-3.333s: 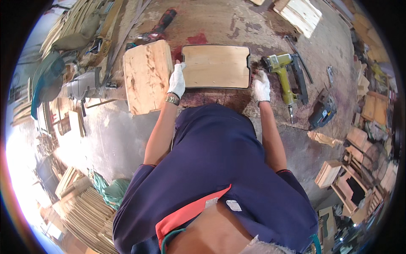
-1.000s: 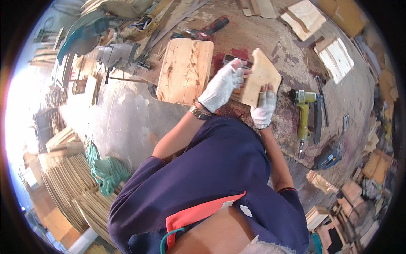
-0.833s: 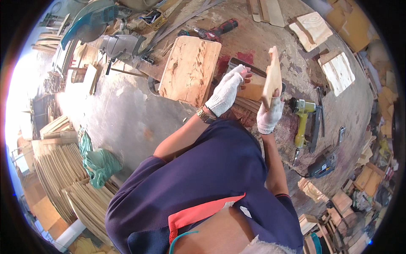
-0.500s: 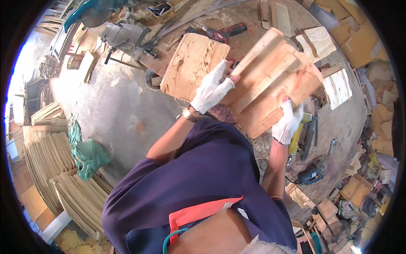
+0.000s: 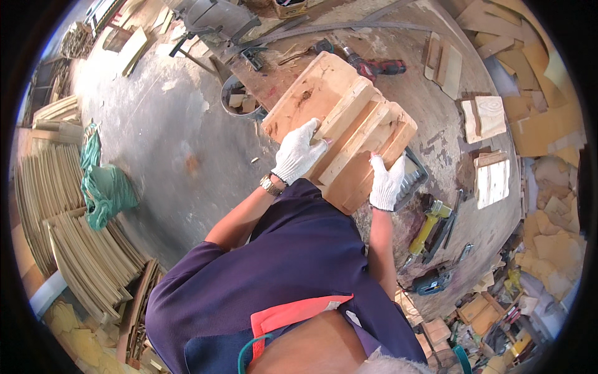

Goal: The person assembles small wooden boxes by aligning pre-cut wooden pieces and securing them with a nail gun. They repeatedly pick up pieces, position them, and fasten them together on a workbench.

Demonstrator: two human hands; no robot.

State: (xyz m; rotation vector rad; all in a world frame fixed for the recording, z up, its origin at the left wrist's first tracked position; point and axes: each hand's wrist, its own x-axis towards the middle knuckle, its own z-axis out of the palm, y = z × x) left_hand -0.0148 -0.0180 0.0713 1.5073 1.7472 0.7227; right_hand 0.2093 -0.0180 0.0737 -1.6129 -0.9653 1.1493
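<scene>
Both of my hands wear white knitted gloves. Between them is a ribbed wooden piece [image 5: 354, 140], a pale board with raised strips running across it, held tilted above the bench. My left hand [image 5: 298, 151] grips its left edge, fingers partly hidden by the wood. On the near right side, my right hand [image 5: 387, 182] is closed on the edge with its thumb on top. A flat wooden board [image 5: 302, 93] with dark knots lies beyond and to the left, partly covered by the ribbed piece. Beside my right hand is a dark tray [image 5: 416, 177], partly hidden.
A red and black cordless drill [image 5: 380, 67] lies past the boards. Small wood pieces [image 5: 489, 118] sit to the right, near a yellow-green power tool [image 5: 428, 227]. A round container [image 5: 240, 100] holds offcuts. Stacked thin boards [image 5: 50, 187] and a green bag [image 5: 107, 193] stand left.
Both hands have brought the ribbed piece left and lower in view, and it now overlaps the flat board. My view has also shifted, showing the dark tray beside my right hand.
</scene>
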